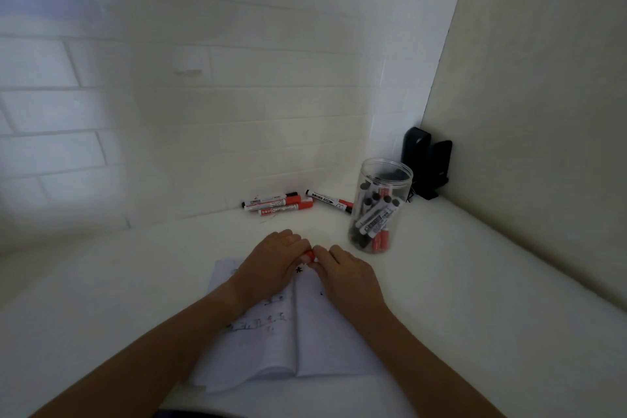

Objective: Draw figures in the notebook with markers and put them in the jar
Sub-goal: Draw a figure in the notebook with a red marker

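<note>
An open notebook [305, 343] lies on the white table, with small red and black figures drawn on its pages. Above its top edge my left hand [271, 265] and my right hand [346, 275] meet, both gripping one red marker [309, 256], of which only a short red and white part shows between the fingers. A clear plastic jar [380, 207] stands to the right of my hands, holding several black and red markers. Several loose markers [281, 204] lie by the back wall, and more loose markers [330, 200] lie next to the jar.
Two black upright devices [427, 159] stand in the back right corner behind the jar. A white brick wall closes the back, and a plain panel [543, 112] closes the right side. The white table [475, 316] extends right and left of the notebook.
</note>
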`<state>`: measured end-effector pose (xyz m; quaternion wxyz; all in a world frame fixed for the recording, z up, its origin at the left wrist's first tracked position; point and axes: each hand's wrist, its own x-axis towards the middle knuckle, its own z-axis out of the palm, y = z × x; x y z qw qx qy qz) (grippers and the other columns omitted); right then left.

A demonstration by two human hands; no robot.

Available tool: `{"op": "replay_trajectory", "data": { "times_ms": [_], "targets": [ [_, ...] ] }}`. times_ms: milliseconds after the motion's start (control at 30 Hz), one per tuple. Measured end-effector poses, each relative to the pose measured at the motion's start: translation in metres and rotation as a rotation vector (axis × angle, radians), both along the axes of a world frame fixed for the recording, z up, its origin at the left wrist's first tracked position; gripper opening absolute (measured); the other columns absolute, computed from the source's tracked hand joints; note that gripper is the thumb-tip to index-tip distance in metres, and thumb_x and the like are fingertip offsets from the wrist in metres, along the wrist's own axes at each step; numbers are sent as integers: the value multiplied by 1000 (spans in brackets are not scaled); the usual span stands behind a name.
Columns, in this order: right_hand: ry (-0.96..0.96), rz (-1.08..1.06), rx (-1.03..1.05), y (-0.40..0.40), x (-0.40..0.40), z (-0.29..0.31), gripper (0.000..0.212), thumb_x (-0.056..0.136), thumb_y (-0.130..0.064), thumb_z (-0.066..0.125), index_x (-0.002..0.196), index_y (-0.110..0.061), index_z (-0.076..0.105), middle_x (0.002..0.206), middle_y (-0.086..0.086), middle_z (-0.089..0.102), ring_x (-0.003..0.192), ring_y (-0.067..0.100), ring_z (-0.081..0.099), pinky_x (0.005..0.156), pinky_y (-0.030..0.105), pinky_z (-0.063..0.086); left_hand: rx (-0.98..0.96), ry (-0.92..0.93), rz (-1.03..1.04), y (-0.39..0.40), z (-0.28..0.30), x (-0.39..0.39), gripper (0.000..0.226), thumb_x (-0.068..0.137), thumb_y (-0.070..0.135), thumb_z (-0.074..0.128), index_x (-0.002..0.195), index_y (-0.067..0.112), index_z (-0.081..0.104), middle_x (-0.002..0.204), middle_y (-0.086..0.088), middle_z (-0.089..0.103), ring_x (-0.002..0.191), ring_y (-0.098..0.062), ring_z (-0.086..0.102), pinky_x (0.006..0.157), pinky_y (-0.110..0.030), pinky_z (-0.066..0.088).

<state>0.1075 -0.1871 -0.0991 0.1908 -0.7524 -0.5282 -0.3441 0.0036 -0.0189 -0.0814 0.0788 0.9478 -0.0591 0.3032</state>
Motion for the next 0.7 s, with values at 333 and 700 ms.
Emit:
{"op": "replay_trajectory", "data": {
  "times_ms": [333,700],
  "targets": [
    [43,-66,-1,-4,-11,11,43,108,-49,28,97,-27,63,52,-6,53,35,13,44,41,22,22,7,7,-3,-2,5,-2,20,102,23,42,91,20,59,81,4,56,74,-13,46,68,-27,33],
    [270,-45,66,-5,-3,11,41,108,-50,28,91,-22,54,62,-8,56,44,11,49,40,24,36,-199,-60,191,20,4,-2,27,101,37,44,96,19,64,80,8,55,74,-10,47,67,-27,41]
  ]
}}
